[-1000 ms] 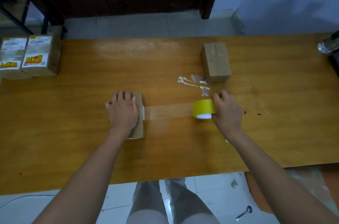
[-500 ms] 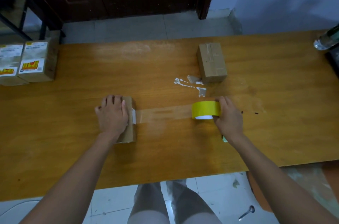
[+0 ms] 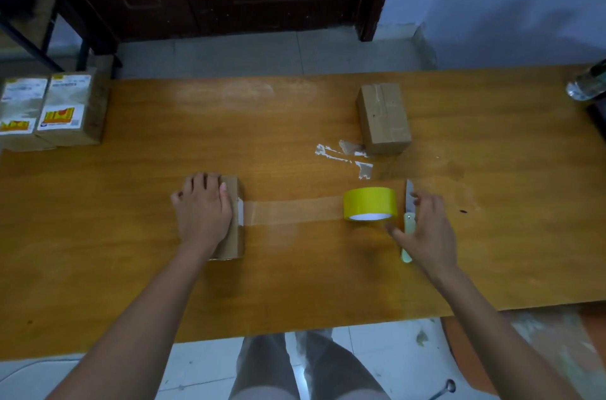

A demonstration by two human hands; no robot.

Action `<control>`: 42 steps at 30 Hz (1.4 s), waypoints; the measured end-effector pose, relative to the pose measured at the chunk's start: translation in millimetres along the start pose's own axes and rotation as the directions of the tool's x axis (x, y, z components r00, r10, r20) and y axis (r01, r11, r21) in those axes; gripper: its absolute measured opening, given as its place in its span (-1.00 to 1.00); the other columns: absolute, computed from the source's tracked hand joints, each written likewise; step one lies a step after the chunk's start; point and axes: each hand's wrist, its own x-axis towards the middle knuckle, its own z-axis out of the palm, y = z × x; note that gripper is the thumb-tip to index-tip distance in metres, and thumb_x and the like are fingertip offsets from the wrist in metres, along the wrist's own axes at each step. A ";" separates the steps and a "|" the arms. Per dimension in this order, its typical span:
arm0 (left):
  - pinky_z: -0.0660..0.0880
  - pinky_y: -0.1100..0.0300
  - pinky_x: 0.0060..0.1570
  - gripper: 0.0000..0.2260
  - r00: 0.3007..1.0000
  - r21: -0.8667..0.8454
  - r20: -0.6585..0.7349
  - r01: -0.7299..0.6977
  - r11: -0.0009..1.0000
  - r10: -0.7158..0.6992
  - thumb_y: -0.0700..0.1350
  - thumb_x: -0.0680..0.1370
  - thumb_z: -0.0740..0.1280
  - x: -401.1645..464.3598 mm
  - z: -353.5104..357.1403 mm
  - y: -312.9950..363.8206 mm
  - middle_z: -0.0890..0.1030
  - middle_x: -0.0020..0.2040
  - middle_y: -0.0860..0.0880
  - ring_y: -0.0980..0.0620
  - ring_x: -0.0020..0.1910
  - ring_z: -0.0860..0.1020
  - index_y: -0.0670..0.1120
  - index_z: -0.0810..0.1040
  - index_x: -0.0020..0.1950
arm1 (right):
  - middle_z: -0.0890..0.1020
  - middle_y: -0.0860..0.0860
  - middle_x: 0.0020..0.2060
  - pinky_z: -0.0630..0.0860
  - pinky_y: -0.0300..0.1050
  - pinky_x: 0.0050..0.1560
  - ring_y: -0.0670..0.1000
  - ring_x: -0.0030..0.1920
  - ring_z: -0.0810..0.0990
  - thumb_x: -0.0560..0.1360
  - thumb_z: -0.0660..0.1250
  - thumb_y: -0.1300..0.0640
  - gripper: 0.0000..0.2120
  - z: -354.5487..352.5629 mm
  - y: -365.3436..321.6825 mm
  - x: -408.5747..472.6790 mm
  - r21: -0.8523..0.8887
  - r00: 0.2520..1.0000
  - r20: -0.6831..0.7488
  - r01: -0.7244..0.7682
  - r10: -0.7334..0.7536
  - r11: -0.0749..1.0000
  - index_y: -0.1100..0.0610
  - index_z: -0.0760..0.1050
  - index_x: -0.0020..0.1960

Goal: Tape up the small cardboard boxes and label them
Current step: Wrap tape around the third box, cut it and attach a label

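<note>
Two hands on the bench. Left hand lies flat, fingers straight, pressing down on the small box, as it did half a second ago. Right hand has let go of the tape roll; it is now spread open over a knife with a pale green handle, fingers loosely extended, thumb near the roll's right edge. Cannot tell whether it touches the knife. Before, this hand covered the knife and held the roll. Roll now stands free on the bench, just left of the knife. Strip of clear tape runs from the roll to the box's right side, unchanged. Farther back: a second box, taped, with white tape scraps beside it. Far left: two labelled boxes side by side. Far right edge: a bottle, partly in view.
</note>
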 end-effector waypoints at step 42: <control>0.44 -0.07 0.00 -0.67 0.997 -0.012 0.067 -0.039 0.999 0.040 0.00 0.64 0.05 -3.9 -4.4 -5.1 0.52 0.16 -0.17 -0.18 0.17 0.44 -0.15 0.50 0.20 | 0.49 -0.08 -0.40 0.31 -0.19 -0.51 -0.08 -0.45 0.49 0.65 -0.04 -0.09 -0.70 90.4 -229.6 -115.8 0.179 0.957 0.286 -0.097 0.042 0.979 0.05 0.37 0.12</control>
